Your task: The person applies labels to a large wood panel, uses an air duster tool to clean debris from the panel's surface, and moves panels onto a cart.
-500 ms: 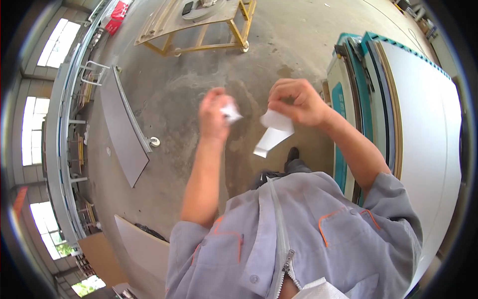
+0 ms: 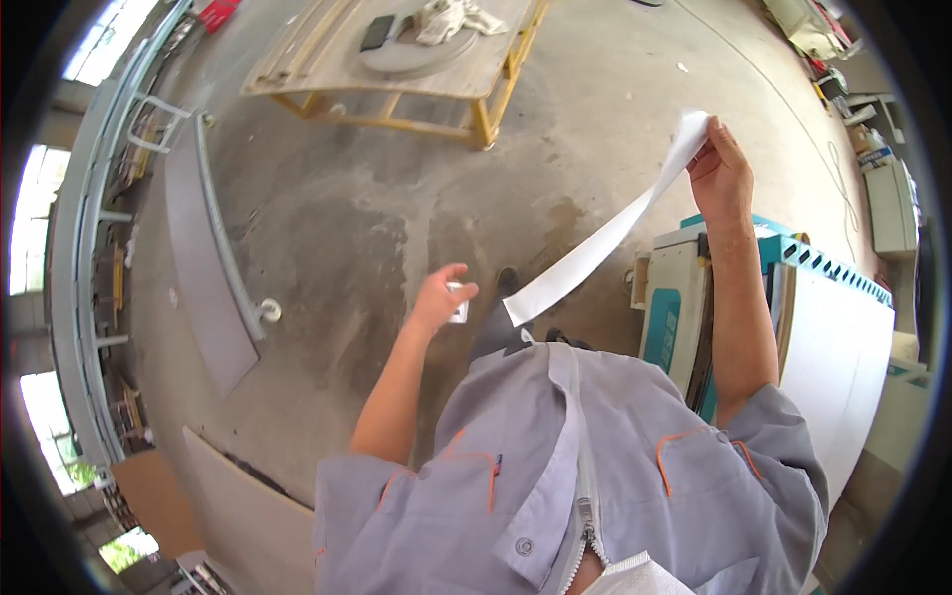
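Note:
My right hand (image 2: 725, 177) is raised at the right, fingers pinching the upper end of a long white strip (image 2: 612, 248). The strip looks like paper or tape; it slants down and left with a slight twist, its lower end hanging free above my legs. Lower and nearer the middle, my left hand (image 2: 441, 299) has its fingers curled round a small white piece (image 2: 458, 306). Much of that piece is hidden by the fingers, so its kind cannot be told. The two hands are well apart.
A wheeled table with a yellow frame (image 2: 483, 123) stands ahead, carrying a round grey disc (image 2: 416, 61), a dark phone (image 2: 378, 33) and a pale cloth (image 2: 451, 20). White panels (image 2: 838, 347) stand close at my right. A long grey panel (image 2: 203, 268) lies at the left.
My right hand has swung up and right, and the strip that was folded now hangs stretched out. My left hand has dropped lower with its white piece. The view has shifted.

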Available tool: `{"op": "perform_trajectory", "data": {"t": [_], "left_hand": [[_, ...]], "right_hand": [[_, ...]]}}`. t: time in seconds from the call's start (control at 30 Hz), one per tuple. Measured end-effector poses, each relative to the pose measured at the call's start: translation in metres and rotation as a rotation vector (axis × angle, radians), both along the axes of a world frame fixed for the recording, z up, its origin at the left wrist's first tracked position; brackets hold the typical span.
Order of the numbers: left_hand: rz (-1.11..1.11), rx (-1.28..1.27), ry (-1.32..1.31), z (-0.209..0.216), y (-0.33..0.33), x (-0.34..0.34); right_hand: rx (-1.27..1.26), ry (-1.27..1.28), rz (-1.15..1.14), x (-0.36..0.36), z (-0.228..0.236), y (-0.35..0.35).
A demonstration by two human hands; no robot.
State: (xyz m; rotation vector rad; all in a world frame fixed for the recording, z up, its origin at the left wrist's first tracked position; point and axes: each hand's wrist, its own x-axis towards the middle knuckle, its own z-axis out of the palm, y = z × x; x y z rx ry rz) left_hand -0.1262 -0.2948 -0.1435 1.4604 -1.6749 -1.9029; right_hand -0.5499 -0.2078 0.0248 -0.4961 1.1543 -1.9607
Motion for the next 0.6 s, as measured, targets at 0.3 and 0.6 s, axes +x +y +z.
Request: {"op": "perform_trajectory", "data": {"t": [0.3, 0.6], "left_hand": [[-0.293, -0.160, -0.090, -0.014, -0.184, -0.211], [0.317, 0.274, 0.117, -0.034, -0.402, -0.361]], "right_hand": [[0.390, 0.196, -0.543, -0.160, 0.017, -0.086], [0.707, 0.285, -0.350, -0.370, -0.147, -0.155]]}}
